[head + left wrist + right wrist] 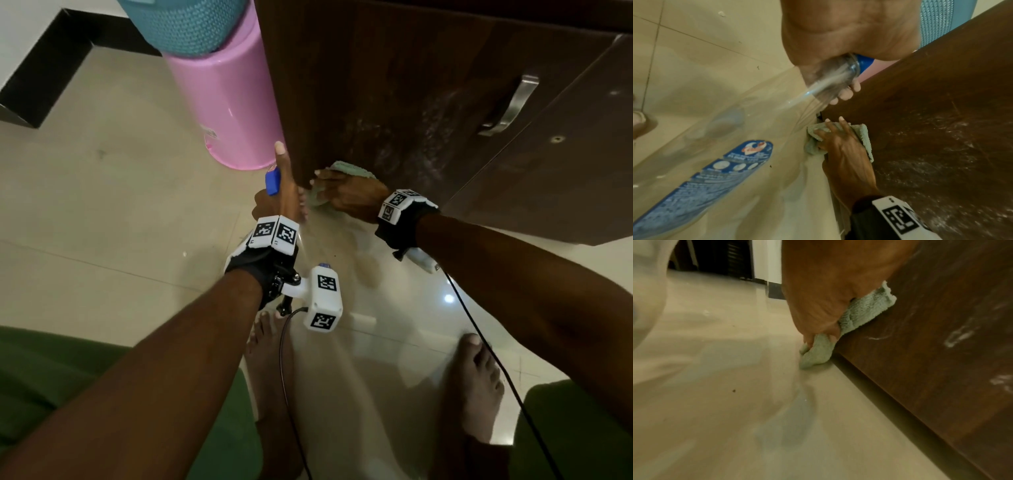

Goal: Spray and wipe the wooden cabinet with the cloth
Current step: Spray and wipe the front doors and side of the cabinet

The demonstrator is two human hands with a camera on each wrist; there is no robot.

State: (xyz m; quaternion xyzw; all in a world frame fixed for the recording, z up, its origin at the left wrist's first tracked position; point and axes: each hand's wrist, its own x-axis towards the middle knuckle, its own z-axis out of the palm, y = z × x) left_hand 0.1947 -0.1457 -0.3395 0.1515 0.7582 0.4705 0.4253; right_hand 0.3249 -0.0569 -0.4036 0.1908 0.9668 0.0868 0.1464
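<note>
The dark wooden cabinet [394,85] shows wet spray streaks [941,154] across its door. My right hand [346,195] presses a pale green cloth [352,170] against the door's lower left corner, close to the floor; the cloth [863,313] bunches under the palm with fingers curled into it. My left hand [281,195] grips the neck of a clear spray bottle [830,81] with a blue trigger head [273,182], thumb raised along the cabinet's left edge. The bottle's blue label [719,175] hangs low over the floor.
A pink bucket [226,102] with a teal basket [185,24] on top stands left of the cabinet. A metal handle [510,106] sits on the door's right side. Bare feet [479,383] rest on the glossy tiled floor [102,205]. A cable [479,325] trails from the right wrist.
</note>
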